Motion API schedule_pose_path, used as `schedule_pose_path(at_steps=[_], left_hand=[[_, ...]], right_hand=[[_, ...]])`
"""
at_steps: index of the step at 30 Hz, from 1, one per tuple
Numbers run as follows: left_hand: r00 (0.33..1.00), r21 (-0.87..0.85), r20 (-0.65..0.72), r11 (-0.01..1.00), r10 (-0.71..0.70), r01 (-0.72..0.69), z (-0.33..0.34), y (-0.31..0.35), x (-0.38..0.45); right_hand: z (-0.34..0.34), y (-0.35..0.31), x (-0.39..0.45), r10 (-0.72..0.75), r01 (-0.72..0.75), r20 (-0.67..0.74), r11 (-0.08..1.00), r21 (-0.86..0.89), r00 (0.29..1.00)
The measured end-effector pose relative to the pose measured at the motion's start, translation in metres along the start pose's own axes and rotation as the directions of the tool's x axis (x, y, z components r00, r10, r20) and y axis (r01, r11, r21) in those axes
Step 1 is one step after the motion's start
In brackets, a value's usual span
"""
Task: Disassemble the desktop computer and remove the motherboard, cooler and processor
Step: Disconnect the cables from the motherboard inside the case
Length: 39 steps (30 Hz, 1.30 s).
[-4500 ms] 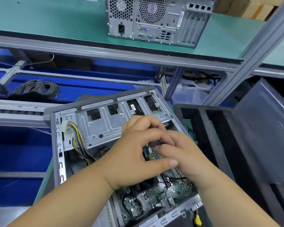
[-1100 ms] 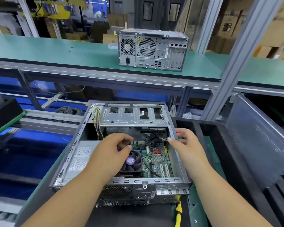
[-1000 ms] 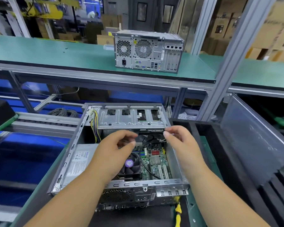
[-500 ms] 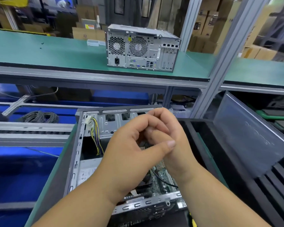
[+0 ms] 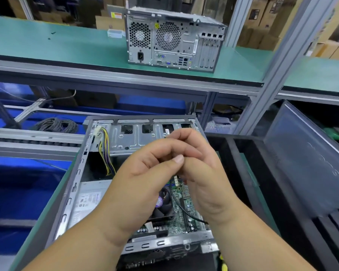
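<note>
Both hands meet above the open computer case (image 5: 80, 173). The left hand (image 5: 145, 184) has its fingers curled, thumb tip against the right hand (image 5: 202, 173), whose fingers are also curled; whether anything is pinched between them cannot be told. Directly below the hands lie the motherboard (image 5: 186, 210) and the cooler fan (image 5: 162, 206), both still seated in the case. A black cable (image 5: 186, 212) runs across the board under the right wrist. Left of the hands, a yellow-and-purple wire bundle (image 5: 105, 153) hangs beside the drive cage (image 5: 133, 137). Beyond the hands, a second computer (image 5: 172, 40) stands on the green shelf (image 5: 67, 47).
</note>
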<state>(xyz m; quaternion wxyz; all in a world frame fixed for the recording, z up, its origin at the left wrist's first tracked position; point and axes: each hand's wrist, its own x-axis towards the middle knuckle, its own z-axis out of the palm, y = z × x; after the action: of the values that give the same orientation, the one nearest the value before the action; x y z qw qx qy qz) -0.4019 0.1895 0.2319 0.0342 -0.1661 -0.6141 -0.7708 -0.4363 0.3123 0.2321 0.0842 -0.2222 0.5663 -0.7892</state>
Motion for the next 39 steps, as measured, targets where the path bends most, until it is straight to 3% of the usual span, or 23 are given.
schedule_pose_path(at_steps=[5,8,12,15,18,23,27,31,34,36,39], left_hand=[[0.999,0.059,-0.034,0.998,-0.036,0.038,0.029,-0.014,0.013],[0.977,0.205,-0.158,0.963,-0.145,0.176,0.039,-0.031,0.022],[0.87,0.468,-0.306,0.734,-0.388,0.492,0.044,-0.055,0.035],[0.821,0.532,-0.344,0.627,-0.455,0.57,0.051,-0.071,0.047],[0.794,0.61,-0.327,0.527,-0.512,0.592,0.053,-0.093,0.066],[0.726,0.818,-0.303,0.223,-0.617,0.53,0.048,-0.138,0.096],[0.698,0.924,-0.212,0.093,-0.684,0.372,0.046,-0.158,0.11],[0.728,0.948,-0.159,0.104,-0.667,0.302,0.035,-0.18,0.116],[0.812,0.898,-0.173,0.249,-0.557,0.362,0.024,-0.196,0.11],[0.832,0.848,-0.193,0.338,-0.521,0.408,0.019,-0.204,0.109],[0.83,0.823,-0.212,0.364,-0.516,0.436,0.016,-0.213,0.11]], right_hand=[[-0.039,-0.001,-0.002,0.011,-0.011,-0.001,1.0,-0.007,1.0],[-0.073,0.0,-0.002,0.037,-0.044,-0.112,0.997,-0.056,0.993],[-0.116,0.0,0.001,0.051,-0.077,-0.319,0.995,-0.068,0.946],[-0.136,0.004,0.001,0.092,-0.119,-0.38,0.992,-0.048,0.92],[-0.148,0.013,0.002,0.109,-0.159,-0.432,0.984,-0.081,0.895],[-0.154,0.027,0.01,0.144,-0.249,-0.49,0.956,-0.154,0.859],[-0.143,0.047,0.016,0.16,-0.404,-0.551,0.843,-0.356,0.819],[-0.139,0.061,0.016,0.14,-0.5,-0.564,0.664,-0.556,0.814],[-0.141,0.062,0.018,0.158,-0.545,-0.55,0.51,-0.665,0.82],[-0.139,0.061,0.019,0.176,-0.561,-0.549,0.463,-0.687,0.817],[-0.137,0.061,0.02,0.213,-0.602,-0.574,0.446,-0.663,0.79]])
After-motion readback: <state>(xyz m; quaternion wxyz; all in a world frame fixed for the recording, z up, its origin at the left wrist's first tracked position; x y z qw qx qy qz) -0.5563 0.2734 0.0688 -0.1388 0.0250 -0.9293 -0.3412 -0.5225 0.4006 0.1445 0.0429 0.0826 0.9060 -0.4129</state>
